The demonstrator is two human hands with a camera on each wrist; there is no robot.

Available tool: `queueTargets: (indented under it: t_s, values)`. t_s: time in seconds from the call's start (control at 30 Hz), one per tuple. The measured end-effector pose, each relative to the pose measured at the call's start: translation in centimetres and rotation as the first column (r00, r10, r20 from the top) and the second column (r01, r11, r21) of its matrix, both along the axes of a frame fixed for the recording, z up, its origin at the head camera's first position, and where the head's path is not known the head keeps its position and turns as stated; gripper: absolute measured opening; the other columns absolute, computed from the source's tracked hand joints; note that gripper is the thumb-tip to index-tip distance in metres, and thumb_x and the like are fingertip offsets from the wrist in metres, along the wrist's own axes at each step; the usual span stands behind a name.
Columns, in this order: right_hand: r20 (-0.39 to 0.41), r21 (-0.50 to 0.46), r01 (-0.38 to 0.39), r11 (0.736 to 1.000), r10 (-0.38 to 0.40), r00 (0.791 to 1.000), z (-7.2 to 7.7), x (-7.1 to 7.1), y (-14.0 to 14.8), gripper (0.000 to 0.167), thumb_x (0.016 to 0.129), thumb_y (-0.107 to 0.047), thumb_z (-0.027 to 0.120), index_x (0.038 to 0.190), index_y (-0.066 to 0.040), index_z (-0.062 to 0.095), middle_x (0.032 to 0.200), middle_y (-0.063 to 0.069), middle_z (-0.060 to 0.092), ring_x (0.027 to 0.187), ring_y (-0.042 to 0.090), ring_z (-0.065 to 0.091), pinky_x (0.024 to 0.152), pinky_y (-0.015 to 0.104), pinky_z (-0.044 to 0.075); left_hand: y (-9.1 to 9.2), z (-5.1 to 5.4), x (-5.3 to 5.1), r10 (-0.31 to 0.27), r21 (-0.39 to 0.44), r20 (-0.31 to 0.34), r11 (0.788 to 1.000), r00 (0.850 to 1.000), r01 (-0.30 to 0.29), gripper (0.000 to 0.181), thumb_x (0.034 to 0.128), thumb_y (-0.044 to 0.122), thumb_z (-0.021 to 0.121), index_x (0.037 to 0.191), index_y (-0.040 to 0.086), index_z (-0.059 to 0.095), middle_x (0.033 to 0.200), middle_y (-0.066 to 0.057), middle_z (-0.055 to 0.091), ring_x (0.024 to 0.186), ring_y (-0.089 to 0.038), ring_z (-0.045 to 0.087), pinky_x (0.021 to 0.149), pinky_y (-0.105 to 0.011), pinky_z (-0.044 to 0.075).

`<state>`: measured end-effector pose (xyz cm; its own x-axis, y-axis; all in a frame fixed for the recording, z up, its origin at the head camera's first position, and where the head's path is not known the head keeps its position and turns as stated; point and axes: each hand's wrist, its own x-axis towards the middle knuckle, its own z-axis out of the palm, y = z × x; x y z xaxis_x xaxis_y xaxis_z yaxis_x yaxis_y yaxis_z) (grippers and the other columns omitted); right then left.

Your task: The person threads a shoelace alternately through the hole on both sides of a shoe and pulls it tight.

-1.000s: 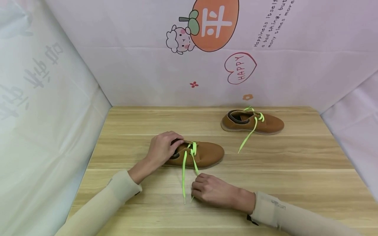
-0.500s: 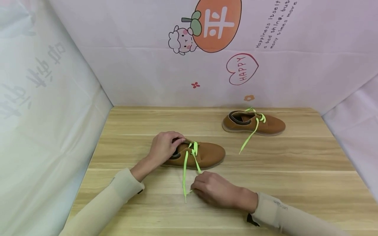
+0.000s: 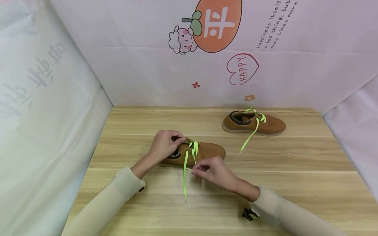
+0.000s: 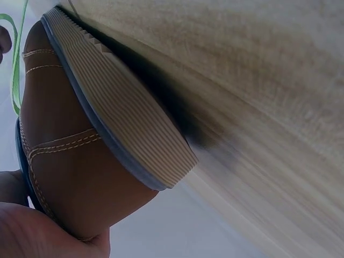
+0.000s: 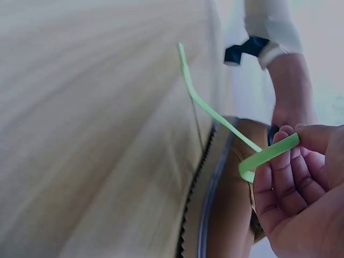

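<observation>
A brown leather shoe (image 3: 209, 150) with a pale ridged sole (image 4: 123, 102) lies toe to the right on the wooden table. My left hand (image 3: 163, 144) grips its far collar edge near the tongue, covering part of the opening. Close to the shoe's near side, my right hand (image 3: 217, 172) pinches a neon-green shoelace (image 5: 269, 154) between thumb and fingertips, with its other fingers loosely bent. The second lace end (image 3: 184, 177) hangs down the near side and trails onto the table.
Another brown shoe (image 3: 273, 125) with green laces stands at the back right, one lace end (image 3: 248, 139) trailing forward. White printed cloth (image 3: 141, 78) walls in the wooden table (image 3: 295, 183) at the back and sides.
My right hand has risen from the table toward the shoe's near side, bringing the pinched shoelace with it. My left hand keeps its grip on the shoe collar.
</observation>
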<state>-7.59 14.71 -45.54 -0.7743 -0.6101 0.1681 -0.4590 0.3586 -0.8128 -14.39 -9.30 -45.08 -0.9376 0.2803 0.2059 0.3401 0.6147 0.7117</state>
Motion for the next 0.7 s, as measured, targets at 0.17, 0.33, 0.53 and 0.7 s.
queueTargets:
  t_s: [0.17,0.33,0.53,0.7]
  values:
    - [0.031,-0.021,0.097,0.995,-0.096,0.995,0.4,-1.2,-0.1,0.007,0.095,-0.008,0.079,0.089,-0.006,0.081,0.076,0.0,0.075,0.065,0.002,0.062,0.059,0.022,0.054,0.0,0.0,-0.1,-0.003,0.012,0.029,1.0,1.0,0.003,0.008,0.0969,0.018,0.079,0.094,0.013,0.084,0.081,0.004,0.077,0.046,-0.005,0.03,0.052,-0.025,0.032]
    - [0.024,-0.017,0.179,0.984,-0.178,0.984,0.8,-2.3,-0.5,0.008,0.094,-0.007,0.079,0.086,-0.008,0.081,0.072,-0.004,0.072,0.063,0.004,0.059,0.059,0.021,0.05,0.0,-0.1,-0.3,-0.001,0.012,0.034,1.0,0.999,0.001,0.009,0.0964,0.019,0.079,0.091,0.014,0.084,0.073,0.006,0.073,0.046,-0.006,0.033,0.05,-0.025,0.031]
    - [0.036,-0.001,0.242,0.97,-0.242,0.97,1.4,-3.5,-1.1,0.01,0.095,-0.006,0.077,0.086,-0.005,0.08,0.071,-0.001,0.07,0.058,0.006,0.053,0.054,0.02,0.043,0.2,0.0,-0.4,0.021,0.003,0.049,1.0,0.999,-0.021,0.009,0.0956,0.019,0.078,0.09,0.015,0.084,0.075,0.006,0.075,0.048,-0.007,0.04,0.055,-0.028,0.036]
    - [0.01,0.037,0.292,0.956,-0.292,0.956,1.6,-4.5,-1.8,0.01,0.093,-0.008,0.077,0.085,-0.004,0.08,0.069,-0.003,0.069,0.056,0.006,0.05,0.053,0.02,0.039,0.3,0.0,-0.4,0.035,0.001,0.057,0.999,0.998,-0.035,0.009,0.0952,0.018,0.078,0.089,0.015,0.084,0.079,0.005,0.076,0.053,-0.009,0.049,0.06,-0.03,0.041]
